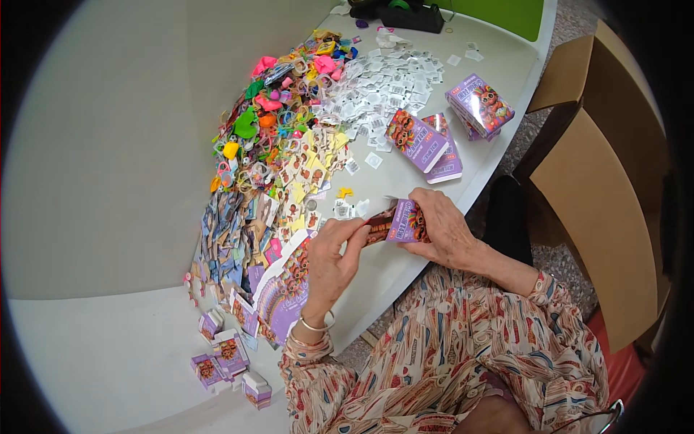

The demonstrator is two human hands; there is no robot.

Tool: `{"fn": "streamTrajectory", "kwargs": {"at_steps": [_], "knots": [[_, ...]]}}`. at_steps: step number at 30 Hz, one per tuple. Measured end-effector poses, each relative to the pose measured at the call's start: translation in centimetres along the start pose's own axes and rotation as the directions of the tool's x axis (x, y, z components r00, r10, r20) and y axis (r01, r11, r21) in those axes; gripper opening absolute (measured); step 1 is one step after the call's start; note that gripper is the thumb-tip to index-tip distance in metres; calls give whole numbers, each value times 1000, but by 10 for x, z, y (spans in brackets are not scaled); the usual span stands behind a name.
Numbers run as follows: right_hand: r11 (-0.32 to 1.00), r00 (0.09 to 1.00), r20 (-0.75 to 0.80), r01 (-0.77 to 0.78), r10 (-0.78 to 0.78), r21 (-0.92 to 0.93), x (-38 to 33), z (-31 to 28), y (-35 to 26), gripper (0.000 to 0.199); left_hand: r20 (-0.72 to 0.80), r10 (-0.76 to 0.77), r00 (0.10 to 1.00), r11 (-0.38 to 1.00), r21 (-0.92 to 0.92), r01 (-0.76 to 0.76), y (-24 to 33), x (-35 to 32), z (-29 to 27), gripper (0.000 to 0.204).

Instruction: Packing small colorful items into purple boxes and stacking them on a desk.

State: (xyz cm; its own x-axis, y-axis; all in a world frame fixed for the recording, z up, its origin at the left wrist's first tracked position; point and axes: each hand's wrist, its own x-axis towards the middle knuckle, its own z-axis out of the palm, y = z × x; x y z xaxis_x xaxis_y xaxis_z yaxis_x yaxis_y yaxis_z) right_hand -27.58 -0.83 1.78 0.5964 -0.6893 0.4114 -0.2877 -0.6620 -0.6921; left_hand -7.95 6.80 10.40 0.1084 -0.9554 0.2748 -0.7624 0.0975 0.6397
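In front of me a small purple carton (406, 223) with a colourful printed character lies on its side, its end pointing left. My right hand (450, 233) is closed around its right end. At the carton's left end a reddish-brown printed piece (377, 233) shows, and my left hand (334, 262) pinches there with thumb and forefinger; whether it grips that piece or a flap is hard to see. A small yellow trinket (345, 193) lies just beyond the hands. Under my left forearm is a fanned row of flat purple cartons (288, 289).
Colourful small toys (267, 116), white square packets (383, 83) and printed cards (235, 231) are heaped along the wall. Finished-looking purple cartons (481, 105) stand at the right; smaller ones (231, 351) sit at lower left. A black tape dispenser (412, 18) is at the back, an open cardboard box (585, 202) at right.
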Motion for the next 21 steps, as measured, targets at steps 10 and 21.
{"fn": "streamTrajectory", "kwargs": {"at_steps": [10, 21], "knots": [[1000, 1000, 28, 5, -5, -19, -2, 6, -3, 80, 72, 67, 995, 969, 231, -82, 20, 9, 16, 15], [997, 997, 20, -74, 74, 20, 1, 8, -5, 85, 66, 71, 995, 990, 115, -78, -3, 8, 26, 16]]}}
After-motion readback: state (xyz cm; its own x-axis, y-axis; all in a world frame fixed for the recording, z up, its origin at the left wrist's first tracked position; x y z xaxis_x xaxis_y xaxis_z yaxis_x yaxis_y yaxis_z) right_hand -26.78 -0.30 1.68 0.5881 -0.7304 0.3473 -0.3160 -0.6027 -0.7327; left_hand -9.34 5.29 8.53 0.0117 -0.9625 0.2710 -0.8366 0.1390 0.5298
